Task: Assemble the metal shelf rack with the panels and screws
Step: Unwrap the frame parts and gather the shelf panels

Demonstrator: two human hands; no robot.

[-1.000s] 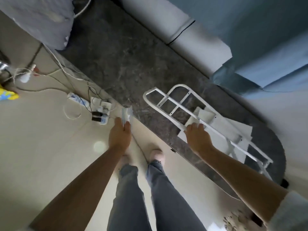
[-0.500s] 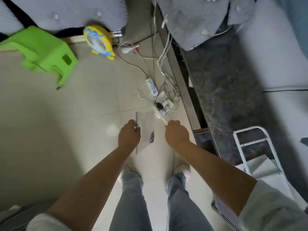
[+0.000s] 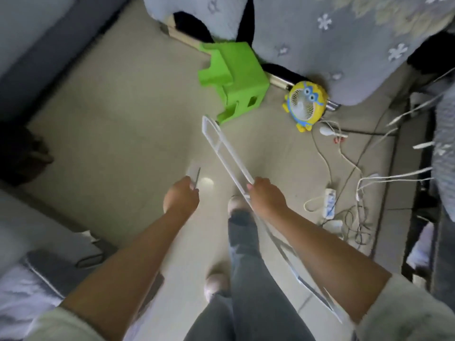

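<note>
2 loads in hand now: right hand (image 3: 267, 196) clenched round frame (image 3: 216, 144), left hand (image 3: 181, 198) pinching bag (image 3: 193, 172). Lifts frame clear of its earlier resting place, tip aimed at 11 o'clock toward stool (image 3: 234, 77). Means parts gathered, assembly not begun.

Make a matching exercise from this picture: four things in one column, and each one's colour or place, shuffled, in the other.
Things
1. frame
2. small bag
3. stool
4. fan

Colour or place
A. yellow, on the floor next to the cables
B. white, gripped by the right hand
C. green, on the floor
D. clear, pinched in the left hand

Pairs: 1-B, 2-D, 3-C, 4-A
</note>
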